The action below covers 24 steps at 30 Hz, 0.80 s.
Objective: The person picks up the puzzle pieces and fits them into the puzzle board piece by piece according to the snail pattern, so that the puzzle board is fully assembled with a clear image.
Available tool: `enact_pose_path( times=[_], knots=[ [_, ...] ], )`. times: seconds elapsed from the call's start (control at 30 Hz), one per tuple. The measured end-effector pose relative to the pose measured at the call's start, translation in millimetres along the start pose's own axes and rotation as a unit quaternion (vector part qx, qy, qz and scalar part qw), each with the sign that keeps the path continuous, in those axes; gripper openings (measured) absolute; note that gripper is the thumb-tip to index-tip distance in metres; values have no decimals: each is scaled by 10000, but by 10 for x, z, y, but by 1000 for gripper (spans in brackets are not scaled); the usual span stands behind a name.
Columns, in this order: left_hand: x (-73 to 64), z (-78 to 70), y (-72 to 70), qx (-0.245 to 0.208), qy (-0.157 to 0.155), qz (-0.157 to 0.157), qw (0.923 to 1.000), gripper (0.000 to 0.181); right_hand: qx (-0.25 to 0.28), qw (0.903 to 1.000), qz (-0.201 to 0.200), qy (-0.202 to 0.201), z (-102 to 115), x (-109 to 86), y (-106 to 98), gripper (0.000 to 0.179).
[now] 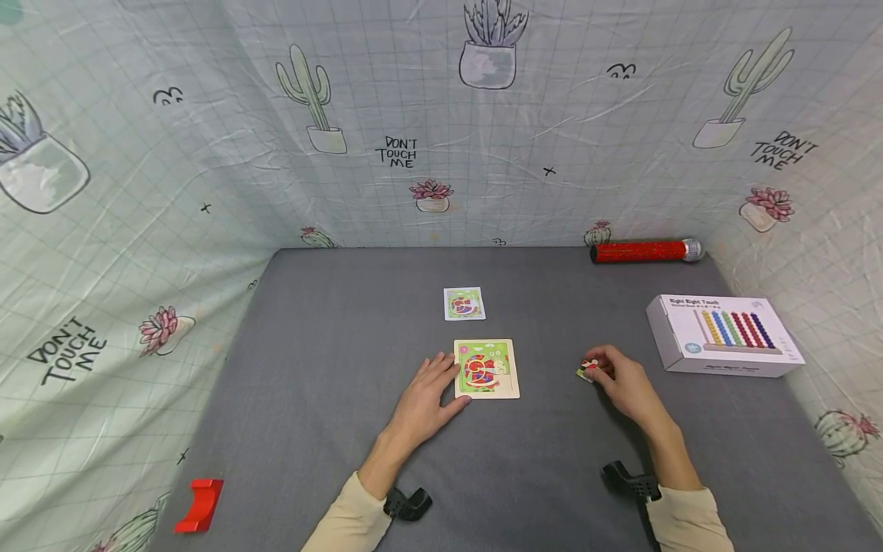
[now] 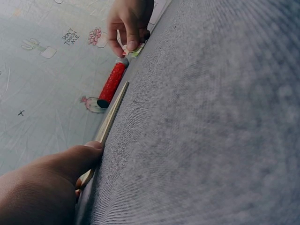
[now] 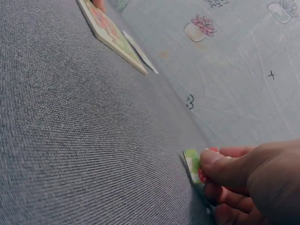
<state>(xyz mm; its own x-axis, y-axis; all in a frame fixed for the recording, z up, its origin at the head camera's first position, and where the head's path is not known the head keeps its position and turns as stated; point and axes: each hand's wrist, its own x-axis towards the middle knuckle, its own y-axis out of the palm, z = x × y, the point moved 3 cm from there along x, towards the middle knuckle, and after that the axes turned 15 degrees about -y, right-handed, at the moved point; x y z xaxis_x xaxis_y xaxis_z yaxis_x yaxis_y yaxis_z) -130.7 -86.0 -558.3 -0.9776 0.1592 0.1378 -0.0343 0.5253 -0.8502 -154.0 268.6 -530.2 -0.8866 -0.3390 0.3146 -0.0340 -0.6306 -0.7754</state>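
Note:
A square wooden puzzle board point(image 1: 512, 369) with a green and red picture lies mid-table; part of its lower right shows bare wood. My left hand point(image 1: 429, 395) rests at its left edge, fingers straight and spread, thumb touching the lower corner. To the right, my right hand point(image 1: 622, 381) pinches a small puzzle piece point(image 3: 191, 165) between thumb and fingers. The piece is green with red and white, and the fingers cover part of it. In the right wrist view it is tilted, its lower edge close to the cloth. Beyond the board lies a picture card point(image 1: 464, 304) with a similar design.
A white box point(image 1: 724, 360) with a picture of coloured beads stands at the right. Behind it a red tube point(image 1: 641, 251) with a silvery end lies along the back edge. A red curved block point(image 1: 200, 506) sits at the front left. Patterned cloth hangs round the table.

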Motion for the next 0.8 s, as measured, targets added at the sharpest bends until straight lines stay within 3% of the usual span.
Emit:
enact_pose_path(
  times=[0.37,0.8],
  knots=[
    [-7,-7,-9,-37,28,-11,10000,62,80,9995,-307,-43,119,60,46,22],
    [-4,-6,-5,2,31,-43,10000,61,631,9976,62,-264,403,247,242,21]
  ],
)
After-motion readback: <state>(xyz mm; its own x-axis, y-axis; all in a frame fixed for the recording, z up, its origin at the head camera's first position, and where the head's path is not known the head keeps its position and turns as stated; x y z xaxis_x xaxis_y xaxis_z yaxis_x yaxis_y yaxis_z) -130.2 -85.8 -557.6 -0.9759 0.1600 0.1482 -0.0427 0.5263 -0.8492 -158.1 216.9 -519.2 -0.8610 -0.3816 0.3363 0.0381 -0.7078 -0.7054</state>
